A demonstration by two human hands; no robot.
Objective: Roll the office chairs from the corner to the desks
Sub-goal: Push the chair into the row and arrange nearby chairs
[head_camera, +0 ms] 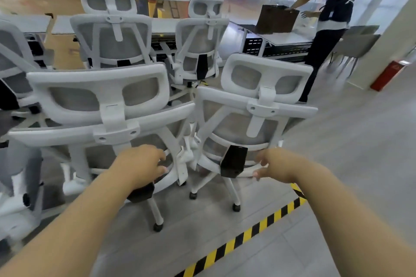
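Observation:
Two white office chairs with grey mesh backs and headrests stand side by side right in front of me, backs toward me. My left hand [140, 165] grips the curved white lower frame of the left chair [99, 119]. My right hand [275, 164] grips the white lumbar bar of the right chair [258, 105], just right of its black bracket. Two more chairs of the same kind, one at the back left [112, 36] and one at the back middle [200, 40], stand pushed up to white desks [162, 24].
More chairs crowd the left edge [13, 69]. A person [331, 16] stands at a desk at the back right, touching a brown bag [278, 19]. A yellow-black floor stripe [243, 234] runs diagonally behind the chairs. A red box [387, 75] sits by a pillar at the right.

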